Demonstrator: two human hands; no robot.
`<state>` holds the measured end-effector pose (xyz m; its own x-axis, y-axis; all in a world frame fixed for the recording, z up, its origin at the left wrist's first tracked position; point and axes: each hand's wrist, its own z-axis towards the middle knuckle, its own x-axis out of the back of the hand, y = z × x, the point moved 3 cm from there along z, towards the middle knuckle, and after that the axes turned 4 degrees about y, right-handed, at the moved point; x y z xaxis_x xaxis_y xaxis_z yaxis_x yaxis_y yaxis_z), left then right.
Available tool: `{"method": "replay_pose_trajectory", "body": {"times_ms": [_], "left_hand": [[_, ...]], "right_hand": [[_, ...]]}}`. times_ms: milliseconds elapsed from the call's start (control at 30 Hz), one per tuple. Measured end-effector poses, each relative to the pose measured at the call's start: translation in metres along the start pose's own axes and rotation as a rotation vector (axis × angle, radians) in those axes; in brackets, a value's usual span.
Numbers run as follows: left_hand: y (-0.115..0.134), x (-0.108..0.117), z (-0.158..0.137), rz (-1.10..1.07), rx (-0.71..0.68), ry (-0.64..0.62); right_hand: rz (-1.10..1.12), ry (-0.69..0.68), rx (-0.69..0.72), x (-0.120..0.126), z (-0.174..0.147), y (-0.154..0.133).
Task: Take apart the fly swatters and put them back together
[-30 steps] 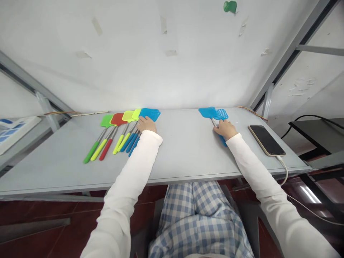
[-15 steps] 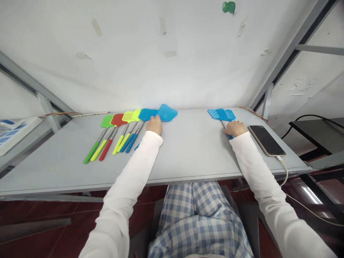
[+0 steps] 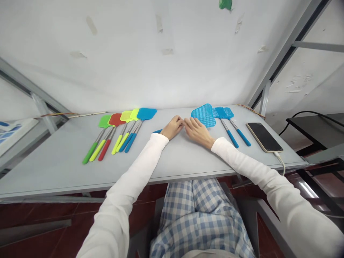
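Fingers of the left hand [image 3: 172, 129] are curled closed around the hidden middle of a blue fly swatter [image 3: 203, 115], straight ahead at twelve o'clock; the right hand [image 3: 199, 133] reaches in beside it, its fingers bent and close together, though whether they grip cannot be told; the mesh head points toward two o'clock from the hands, the blue handle end toward nine; it looks light, its thin plastic head probably bendy, its slim shaft perhaps slick; the handle seems the surest hold; other blue swatters [image 3: 228, 113] lie at three o'clock, a row of mixed-colour swatters [image 3: 116, 119] at nine.
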<state>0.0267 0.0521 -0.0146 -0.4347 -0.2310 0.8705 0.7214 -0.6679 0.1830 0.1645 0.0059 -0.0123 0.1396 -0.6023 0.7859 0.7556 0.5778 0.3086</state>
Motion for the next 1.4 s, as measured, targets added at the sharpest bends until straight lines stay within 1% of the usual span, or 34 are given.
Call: {"method": "replay_pose_trajectory", "body": {"times_ms": [67, 100, 233, 333, 400, 533, 600, 667, 767, 900, 967, 1033, 1133, 1233, 1400], "left_hand": [[0.001, 0.001, -0.001, 0.064, -0.004, -0.029], [0.002, 0.001, -0.002, 0.106, 0.010, -0.041], [0.007, 0.001, -0.004, 0.269, 0.116, -0.108], [0.006, 0.000, -0.004, 0.333, 0.125, -0.173], [-0.002, 0.004, -0.005, 0.351, 0.133, -0.185], [-0.033, 0.022, -0.012, 0.385, 0.230, -0.145], [-0.044, 0.031, -0.015, 0.392, 0.256, -0.129], [-0.045, 0.037, -0.017, 0.389, 0.258, -0.110], [-0.033, 0.038, -0.015, 0.365, 0.260, -0.081], [-0.006, 0.028, -0.009, 0.320, 0.222, -0.107], [0.005, 0.024, -0.007, 0.301, 0.194, -0.123], [0.010, 0.021, -0.006, 0.280, 0.191, -0.129], [0.013, 0.019, -0.005, 0.267, 0.215, -0.135], [0.009, 0.020, -0.006, 0.294, 0.237, -0.136], [-0.007, 0.026, -0.007, 0.340, 0.198, -0.112]], "right_hand": [[-0.070, 0.034, -0.056, -0.007, 0.000, 0.009], [-0.092, 0.017, -0.068, -0.009, 0.000, 0.015], [-0.080, -0.121, -0.022, -0.012, 0.001, 0.030], [-0.033, -0.155, -0.073, -0.009, 0.000, 0.036], [-0.008, -0.171, -0.144, -0.007, -0.003, 0.045], [0.002, -0.174, -0.377, -0.002, -0.010, 0.080], [-0.017, -0.158, -0.421, 0.002, -0.011, 0.090], [-0.040, -0.136, -0.407, 0.005, -0.009, 0.091], [-0.054, -0.116, -0.360, 0.008, -0.004, 0.079], [-0.017, -0.173, -0.282, 0.007, -0.003, 0.064], [0.011, -0.206, -0.261, 0.004, -0.004, 0.063], [0.027, -0.211, -0.259, 0.001, -0.006, 0.066], [0.048, -0.168, -0.259, 0.001, -0.009, 0.072], [0.058, -0.132, -0.267, 0.004, -0.011, 0.078], [0.075, -0.205, -0.339, 0.004, -0.011, 0.089]]}}
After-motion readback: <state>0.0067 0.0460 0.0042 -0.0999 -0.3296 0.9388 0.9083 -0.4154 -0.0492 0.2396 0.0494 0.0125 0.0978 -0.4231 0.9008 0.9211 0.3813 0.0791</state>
